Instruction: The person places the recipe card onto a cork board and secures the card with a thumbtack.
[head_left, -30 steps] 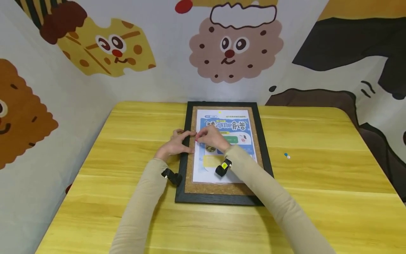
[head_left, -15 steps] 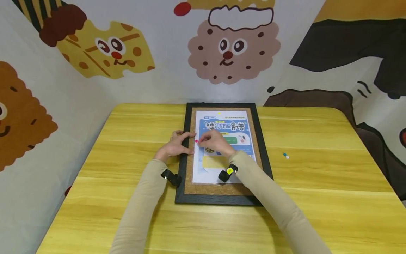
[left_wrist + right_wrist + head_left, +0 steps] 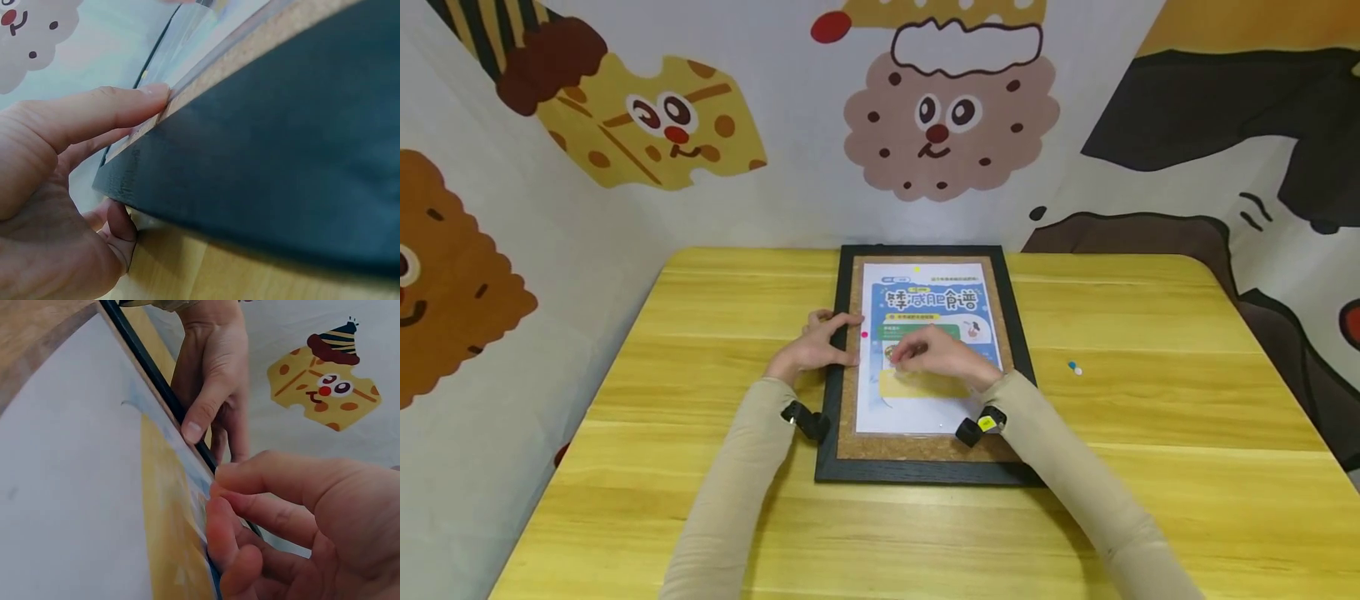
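Left hand [image 3: 811,344]: spread on frame [image 3: 880,471]
Right hand [image 3: 936,354]: covers poster's [image 3: 898,417] middle; can't tell if pinching
Red pin [image 3: 864,335]: between hands
Blue pin [image 3: 1071,365]: on table [image 3: 1150,417]

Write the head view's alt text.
A left hand rests on the left edge of a black-framed corkboard; a right hand is over its printed sheet. A red dot marks the sheet's left edge, a yellow dot its top.

A rectangular brown cork board in a black wood-grained frame [image 3: 895,447] lies face up, its far end at the table's [image 3: 1150,467] far edge. A white, blue-printed paper sheet [image 3: 910,408] covers most of the cork, a round pinkish-red pin [image 3: 864,335] at its left edge.
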A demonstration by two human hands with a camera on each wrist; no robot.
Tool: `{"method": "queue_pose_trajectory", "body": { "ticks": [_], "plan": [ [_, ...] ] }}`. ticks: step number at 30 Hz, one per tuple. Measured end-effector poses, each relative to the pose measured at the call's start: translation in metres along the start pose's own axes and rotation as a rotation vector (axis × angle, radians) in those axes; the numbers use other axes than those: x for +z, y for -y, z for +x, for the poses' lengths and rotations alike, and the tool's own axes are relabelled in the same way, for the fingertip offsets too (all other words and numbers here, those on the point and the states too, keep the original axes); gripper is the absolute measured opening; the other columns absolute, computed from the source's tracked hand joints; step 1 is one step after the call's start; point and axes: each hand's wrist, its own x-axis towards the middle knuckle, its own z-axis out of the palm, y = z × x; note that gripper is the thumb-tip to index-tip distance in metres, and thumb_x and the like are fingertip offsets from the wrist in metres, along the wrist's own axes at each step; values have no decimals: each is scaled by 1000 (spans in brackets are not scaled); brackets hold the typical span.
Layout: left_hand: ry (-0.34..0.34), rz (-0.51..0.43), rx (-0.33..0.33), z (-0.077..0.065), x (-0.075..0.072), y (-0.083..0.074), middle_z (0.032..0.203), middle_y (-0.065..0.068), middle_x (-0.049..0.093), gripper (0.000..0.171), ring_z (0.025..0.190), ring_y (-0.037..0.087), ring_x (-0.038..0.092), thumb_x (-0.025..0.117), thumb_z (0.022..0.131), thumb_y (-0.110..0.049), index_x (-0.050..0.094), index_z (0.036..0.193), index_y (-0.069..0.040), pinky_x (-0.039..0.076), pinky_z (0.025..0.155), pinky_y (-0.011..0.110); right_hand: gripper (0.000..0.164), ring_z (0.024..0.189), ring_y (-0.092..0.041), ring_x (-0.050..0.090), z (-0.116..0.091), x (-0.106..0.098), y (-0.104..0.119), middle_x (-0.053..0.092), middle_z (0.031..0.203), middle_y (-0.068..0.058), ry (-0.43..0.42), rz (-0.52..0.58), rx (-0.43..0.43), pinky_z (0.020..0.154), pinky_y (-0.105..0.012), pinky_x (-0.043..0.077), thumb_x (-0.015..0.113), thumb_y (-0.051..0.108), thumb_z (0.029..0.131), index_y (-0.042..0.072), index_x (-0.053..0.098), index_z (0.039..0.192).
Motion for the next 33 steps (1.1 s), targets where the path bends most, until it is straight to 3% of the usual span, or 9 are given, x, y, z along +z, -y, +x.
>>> {"method": "queue_pose_trajectory", "body": {
  "ticks": [8,15,21,33],
  "plan": [
    [7,-25,11,2,1,1,154,21,-3,70,137,44,6,75,84,-19,42,146,-18,18,105,62,18,84,-21,61,-25,-15,-13,67,92,-4,-6,-78,-94,77,-37,48,68,6,85,1,72,102],
    [6,-29,13,2,1,1,154,21,-4,71,137,43,6,76,84,-17,42,146,-18,18,105,61,18,80,-20,60,-42,-22,-19,69,94,-6,-29,-107,-110,70,-32,48,69,8,87,1,72,103],
    [14,-33,9,2,1,2,154,21,-5,71,137,43,6,75,84,-18,41,147,-18,18,106,61,18,73,-21,55,-52,-28,-26,67,92,-4,-57,-97,-62,57,-29,45,69,9,87,3,72,104],
    [9,-33,13,1,1,1,153,21,-4,71,137,43,6,76,84,-18,42,147,-17,18,106,60,18,79,-22,54,-76,-48,-43,65,94,-7,-90,-141,-69,68,-29,46,69,5,87,-1,70,105]
  ]
}}
